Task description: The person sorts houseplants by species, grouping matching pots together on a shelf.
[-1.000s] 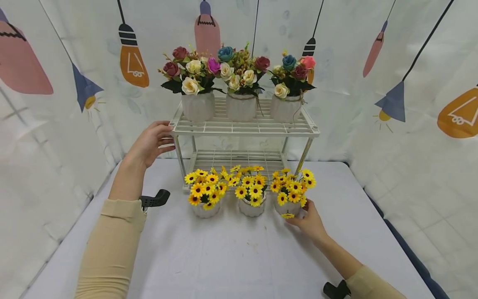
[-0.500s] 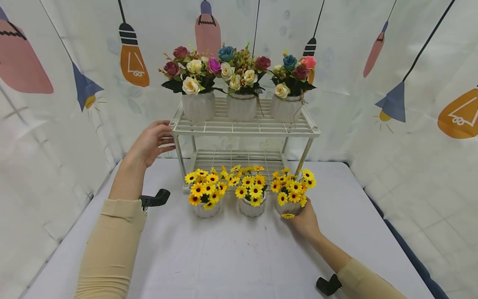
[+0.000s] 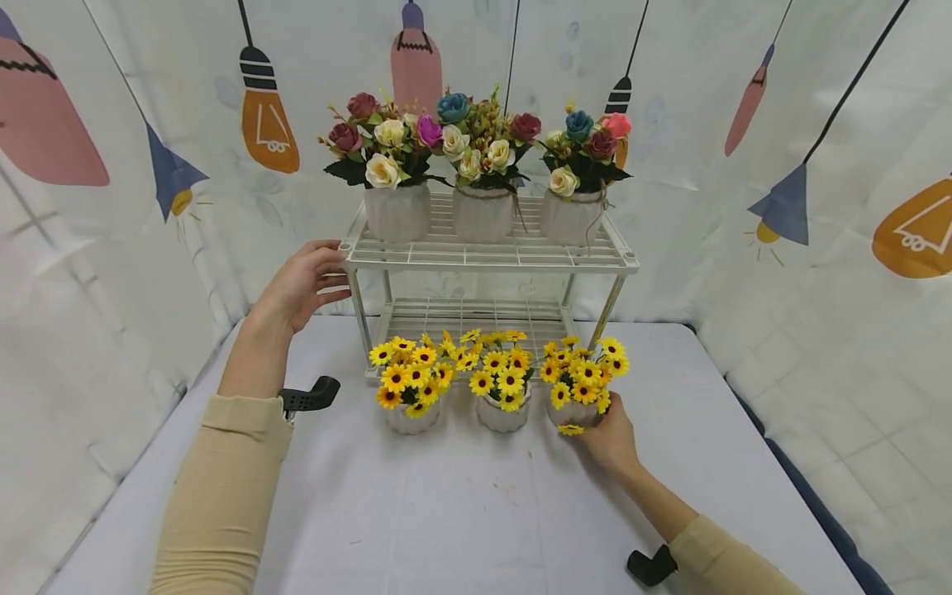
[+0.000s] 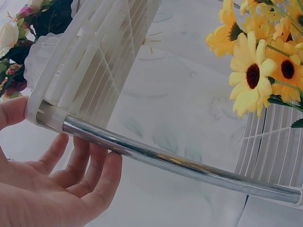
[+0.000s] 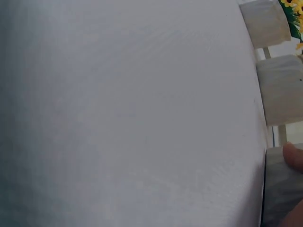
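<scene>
Rightmost pale-grey pot of dark-centred yellow daisies [image 3: 569,411], upright on the tablecloth [image 3: 446,512], gripped by your right hand [image 3: 613,440], white two-tier wire rack [image 3: 491,267], metal-legged, standing behind it, upper left corner touched by your left hand [image 3: 301,285].

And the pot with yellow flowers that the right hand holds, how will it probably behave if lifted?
The pot would probably stay stiff, since it shows no dent where held. Tipping seems unlikely, given its squat shape. The yellow flowers may sway, as one bloom droops low in front.
</scene>
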The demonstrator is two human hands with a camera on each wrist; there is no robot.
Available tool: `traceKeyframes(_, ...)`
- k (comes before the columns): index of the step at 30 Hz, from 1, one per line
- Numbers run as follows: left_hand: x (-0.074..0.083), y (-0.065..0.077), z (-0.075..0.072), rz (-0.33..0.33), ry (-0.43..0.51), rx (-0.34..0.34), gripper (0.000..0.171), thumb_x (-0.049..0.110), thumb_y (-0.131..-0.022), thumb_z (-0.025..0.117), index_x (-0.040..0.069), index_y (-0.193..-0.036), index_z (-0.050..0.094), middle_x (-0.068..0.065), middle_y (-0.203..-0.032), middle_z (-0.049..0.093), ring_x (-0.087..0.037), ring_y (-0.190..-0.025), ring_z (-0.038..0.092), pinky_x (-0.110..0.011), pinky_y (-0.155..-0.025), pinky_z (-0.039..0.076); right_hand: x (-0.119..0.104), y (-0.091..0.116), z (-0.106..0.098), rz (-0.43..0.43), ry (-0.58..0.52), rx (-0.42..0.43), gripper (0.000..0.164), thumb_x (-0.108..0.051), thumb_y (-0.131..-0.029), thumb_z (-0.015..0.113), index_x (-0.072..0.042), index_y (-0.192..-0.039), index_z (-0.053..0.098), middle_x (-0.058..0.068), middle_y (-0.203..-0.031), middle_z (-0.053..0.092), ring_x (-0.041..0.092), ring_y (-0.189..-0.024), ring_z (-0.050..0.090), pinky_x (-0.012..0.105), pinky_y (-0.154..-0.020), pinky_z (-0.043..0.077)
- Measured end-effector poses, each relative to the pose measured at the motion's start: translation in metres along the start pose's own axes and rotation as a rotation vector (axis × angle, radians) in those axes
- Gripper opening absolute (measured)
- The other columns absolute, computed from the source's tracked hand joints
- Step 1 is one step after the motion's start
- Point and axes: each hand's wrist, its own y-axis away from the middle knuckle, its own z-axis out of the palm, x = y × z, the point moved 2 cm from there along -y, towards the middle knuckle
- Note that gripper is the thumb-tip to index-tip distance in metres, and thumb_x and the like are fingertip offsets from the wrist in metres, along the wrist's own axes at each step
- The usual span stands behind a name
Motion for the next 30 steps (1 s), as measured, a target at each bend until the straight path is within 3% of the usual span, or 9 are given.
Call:
traceKeyframes(11, 0.000, 0.000, 0.001, 0.001, -0.005, 0.003, 0.054, 0.036, -0.107, 0.053, 0.012, -0.150, 0.030, -0.002, -0.123, 0.053, -0.021, -0.113, 0.053, -0.042, -0.105, 0.041, -0.003, 0.000, -0.003, -0.037, -0.021, 0.036, 0.093, -0.030, -0.082, 0.088, 0.004, -0.149, 0.032, 0.028, -0.144, 0.048, 0.045, -0.134, 0.047, 0.057, -0.110, 0.039)
traceKeyframes(17, 0.002, 0.001, 0.001, 0.005, -0.004, 0.000, 0.056, 0.037, -0.106, 0.053, 0.012, -0.151, 0.030, -0.003, -0.124, 0.053, -0.023, -0.116, 0.052, -0.042, -0.105, 0.040, -0.018, -0.006, -0.003, -0.081, -0.077, 0.092, 0.081, -0.015, -0.088, 0.081, 0.006, -0.148, 0.032, 0.028, -0.142, 0.049, 0.044, -0.127, 0.052, 0.054, -0.104, 0.045)
traceKeyframes(30, 0.000, 0.000, 0.001, -0.002, -0.014, 0.000, 0.059, 0.038, -0.107, 0.053, 0.012, -0.153, 0.027, -0.001, -0.123, 0.053, -0.020, -0.113, 0.053, -0.042, -0.105, 0.041, -0.037, -0.034, 0.031, -0.066, -0.166, 0.245, 0.089, -0.026, -0.084, 0.088, 0.006, -0.149, 0.038, 0.027, -0.141, 0.051, 0.041, -0.123, 0.053, 0.053, -0.101, 0.046)
